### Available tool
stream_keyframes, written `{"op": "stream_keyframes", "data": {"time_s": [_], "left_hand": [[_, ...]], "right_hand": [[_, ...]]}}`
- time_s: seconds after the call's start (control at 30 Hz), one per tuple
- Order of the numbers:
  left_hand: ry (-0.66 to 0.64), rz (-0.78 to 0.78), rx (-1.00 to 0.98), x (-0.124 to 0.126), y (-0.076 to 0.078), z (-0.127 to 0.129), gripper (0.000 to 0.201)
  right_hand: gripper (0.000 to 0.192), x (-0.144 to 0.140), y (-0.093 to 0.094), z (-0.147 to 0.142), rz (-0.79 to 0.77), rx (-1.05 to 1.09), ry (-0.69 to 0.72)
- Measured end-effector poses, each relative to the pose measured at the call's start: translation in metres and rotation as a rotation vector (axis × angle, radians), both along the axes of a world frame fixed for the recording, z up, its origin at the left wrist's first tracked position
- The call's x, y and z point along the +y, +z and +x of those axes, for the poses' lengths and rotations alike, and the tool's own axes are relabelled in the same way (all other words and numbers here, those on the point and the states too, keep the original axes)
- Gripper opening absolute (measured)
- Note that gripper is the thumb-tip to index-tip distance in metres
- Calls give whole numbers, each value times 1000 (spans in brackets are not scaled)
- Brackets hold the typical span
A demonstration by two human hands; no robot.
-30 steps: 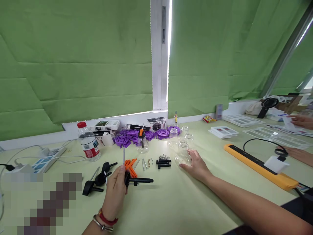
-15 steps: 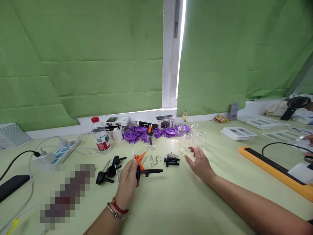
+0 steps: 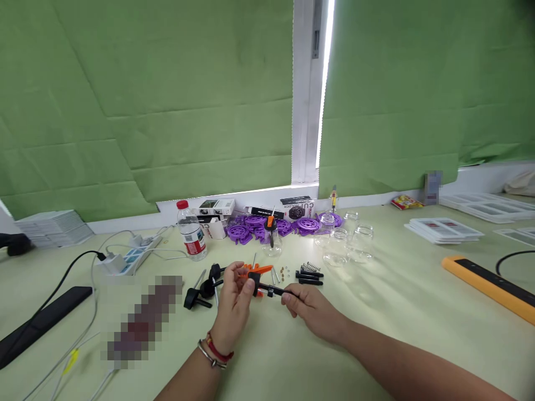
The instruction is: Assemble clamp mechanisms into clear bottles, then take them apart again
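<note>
Fingers of the left hand (image 3: 234,295) clamp the head of a black plastic part with a slim tube (image 3: 270,290), lower centre of the frame; the right hand (image 3: 311,306) grips the tube's right end.

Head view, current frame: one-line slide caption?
Left hand and right hand grip a black stemmed part over a table, with clear jars, purple pieces and a red-capped bottle behind.
</note>
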State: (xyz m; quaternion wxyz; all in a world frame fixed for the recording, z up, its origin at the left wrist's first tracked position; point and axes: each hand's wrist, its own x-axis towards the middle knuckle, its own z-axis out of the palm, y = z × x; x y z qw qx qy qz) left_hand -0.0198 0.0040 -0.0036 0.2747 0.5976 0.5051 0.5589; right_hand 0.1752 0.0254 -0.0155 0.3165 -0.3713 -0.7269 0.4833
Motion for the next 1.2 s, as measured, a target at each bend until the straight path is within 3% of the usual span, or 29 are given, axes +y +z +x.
{"op": "stream_keyframes", "data": {"time_s": [0.1, 0.2, 0.3, 0.47, 0.6, 0.8, 0.97, 1.2], "left_hand": [[-59, 196, 200, -2, 3, -4, 42], [-234, 198, 262, -5, 4, -6, 37], [-316, 121, 225, -6, 3, -4, 38], [-288, 3, 124, -9, 7, 0, 45], [-368, -155, 140, -13, 16, 6, 44], [-347, -375, 22, -12, 24, 23, 41], [-305, -601, -246, 2, 14, 35, 38], [-343, -748, -388, 23, -7, 37, 31]], "right_hand": [[46, -4, 1, 5, -109, 82, 79], [49, -6, 0, 10, -116, 66, 151], [48, -5, -2, 15, -52, 33, 177], [38, -4, -2, 17, 39, -14, 231], [28, -5, 0, 16, 139, -35, 192], [29, -1, -2, 16, 123, -61, 169], [29, 12, -11, 18, 130, -114, 128], [19, 19, -16, 17, 69, -93, 73]]}}
